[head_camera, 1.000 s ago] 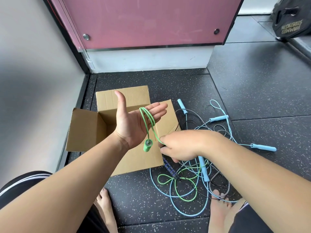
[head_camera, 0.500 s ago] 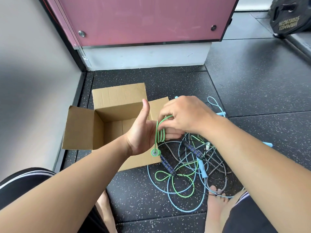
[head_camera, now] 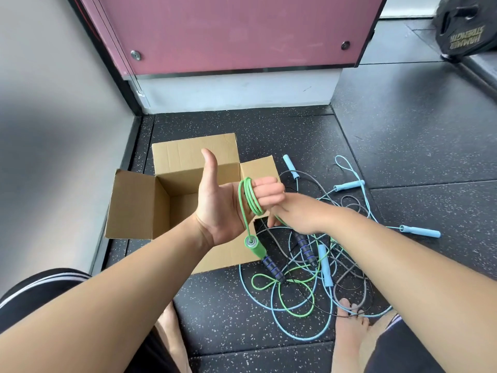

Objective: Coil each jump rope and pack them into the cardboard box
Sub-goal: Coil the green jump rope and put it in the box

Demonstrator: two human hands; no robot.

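My left hand point(head_camera: 223, 208) is raised palm-up over the open cardboard box point(head_camera: 193, 150), thumb pointing up and fingers curled. Several loops of the green jump rope point(head_camera: 248, 197) are wound round those fingers. Its green handle point(head_camera: 255, 246) dangles below the palm. My right hand point(head_camera: 295, 215) sits just under the left fingers and pinches the green rope where it runs down to the floor. More green rope point(head_camera: 285, 292) lies looped in the tangle there. The box interior looks bare.
A tangle of ropes lies right of the box: light blue handles point(head_camera: 349, 185) point(head_camera: 421, 231), dark blue ribbed handles point(head_camera: 273, 267) and a grey rope point(head_camera: 322, 189). My bare feet point(head_camera: 349, 332) border the pile. A pink panel point(head_camera: 236, 30) and a black weight plate point(head_camera: 468, 28) stand behind.
My right hand came down from over the left fingers to below them, laying another turn of green rope. The left fingers curled and the green handle now hangs lower.
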